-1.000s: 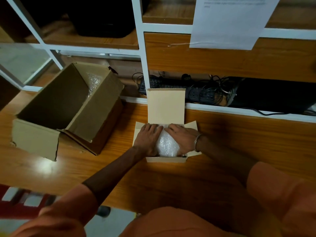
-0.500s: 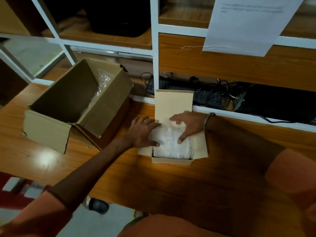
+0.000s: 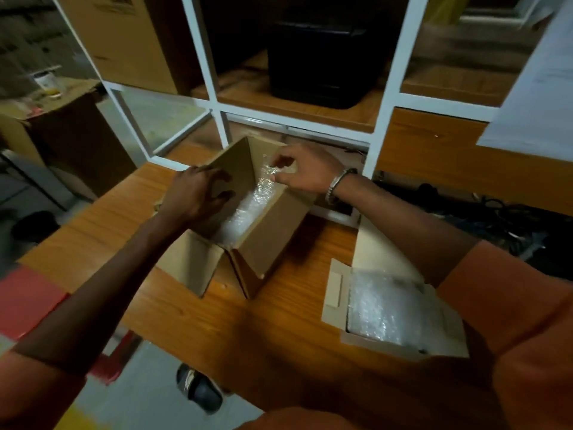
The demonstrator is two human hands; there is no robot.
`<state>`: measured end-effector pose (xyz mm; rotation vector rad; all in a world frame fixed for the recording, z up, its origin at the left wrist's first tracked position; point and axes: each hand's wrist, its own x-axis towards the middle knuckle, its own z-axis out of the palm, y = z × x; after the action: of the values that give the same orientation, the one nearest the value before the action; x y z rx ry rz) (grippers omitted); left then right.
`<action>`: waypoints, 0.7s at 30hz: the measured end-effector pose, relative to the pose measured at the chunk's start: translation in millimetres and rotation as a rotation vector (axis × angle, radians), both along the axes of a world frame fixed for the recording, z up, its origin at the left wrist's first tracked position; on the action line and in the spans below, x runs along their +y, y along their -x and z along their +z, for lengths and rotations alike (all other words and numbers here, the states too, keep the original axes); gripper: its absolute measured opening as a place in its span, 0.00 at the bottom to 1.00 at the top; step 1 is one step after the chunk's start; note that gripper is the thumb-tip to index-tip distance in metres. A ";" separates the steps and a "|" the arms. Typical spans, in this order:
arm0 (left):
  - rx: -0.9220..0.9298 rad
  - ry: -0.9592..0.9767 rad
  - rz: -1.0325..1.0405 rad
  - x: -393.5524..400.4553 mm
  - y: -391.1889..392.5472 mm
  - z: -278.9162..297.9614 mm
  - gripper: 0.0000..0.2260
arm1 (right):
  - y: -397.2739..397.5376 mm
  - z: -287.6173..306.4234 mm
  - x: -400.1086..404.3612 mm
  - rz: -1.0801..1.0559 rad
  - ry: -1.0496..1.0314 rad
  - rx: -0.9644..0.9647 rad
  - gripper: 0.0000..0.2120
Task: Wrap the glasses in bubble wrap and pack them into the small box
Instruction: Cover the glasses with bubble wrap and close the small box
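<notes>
- Fingertips [image 3: 274, 169] of the right hand [image 3: 305, 173] are pinched on the top edge of the bubble wrap [image 3: 248, 209] sitting in the big box [image 3: 266, 240].
- Left hand [image 3: 193, 197] has fingers spread and curled, reaching into that box. Can't tell if it's gripping anything.
- Wrap looks feather-light, floppy and a bit slippery, so I'd grab a bunched edge, not the flat middle. Glasses inside any bundle are fragile, so go easy.
- Small box [image 3: 336, 293] is near the right arm, already holding a wrapped bundle [image 3: 384, 305], lid up.
- Table [image 3: 273, 330] between the boxes is bare, but the front edge is close.
</notes>
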<state>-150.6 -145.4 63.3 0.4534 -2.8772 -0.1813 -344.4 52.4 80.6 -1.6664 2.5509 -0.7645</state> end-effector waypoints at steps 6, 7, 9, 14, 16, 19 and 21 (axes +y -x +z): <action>-0.026 -0.124 0.085 -44.3 -25.0 -37.1 0.20 | 11.6 -26.9 -97.2 0.002 -0.468 0.146 0.24; -0.002 -0.145 0.089 -47.4 -26.3 -41.5 0.18 | 13.8 -34.0 -109.9 0.005 -0.552 0.192 0.27; 0.032 -0.155 0.075 -50.3 -25.1 -44.2 0.18 | 18.6 -47.9 -134.0 0.032 -0.680 0.343 0.33; 0.024 -0.122 0.017 -55.3 -24.6 -49.4 0.18 | 33.8 -81.9 -169.2 0.089 -1.066 0.634 0.48; 0.040 -0.113 0.025 -55.4 -25.1 -52.2 0.17 | 32.3 -83.4 -167.0 0.074 -1.100 0.635 0.41; 0.069 -0.109 0.037 -55.0 -23.4 -56.6 0.17 | 28.6 -75.3 -164.6 0.095 -0.988 0.506 0.09; 0.090 -0.130 0.081 -56.2 -22.4 -59.7 0.27 | 31.5 -70.8 -160.8 0.068 -0.860 0.326 0.09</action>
<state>-128.2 -201.5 3.6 0.5700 -2.7640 -0.3670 -375.9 -108.4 9.8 -1.5950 2.3965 0.5982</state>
